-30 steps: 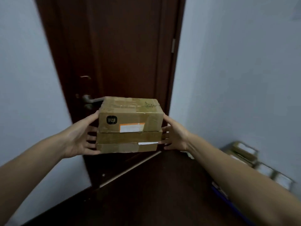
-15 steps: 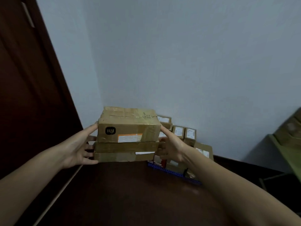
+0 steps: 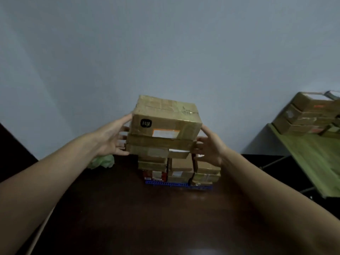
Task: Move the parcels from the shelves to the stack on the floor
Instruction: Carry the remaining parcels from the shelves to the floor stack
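Between both hands (image 3: 112,138) — stacked parcels (image 3: 165,129)

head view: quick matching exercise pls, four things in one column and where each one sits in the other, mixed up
Things
1 parcel with black logo
2 crumpled green bag
3 blue strip
4 green shelf

Places
A along the bottom front of the floor stack
B far right, carrying parcels
C top of the pile held between left hand and right hand
D on the floor, left of the stack

Pairs: 1-C, 2-D, 3-A, 4-B
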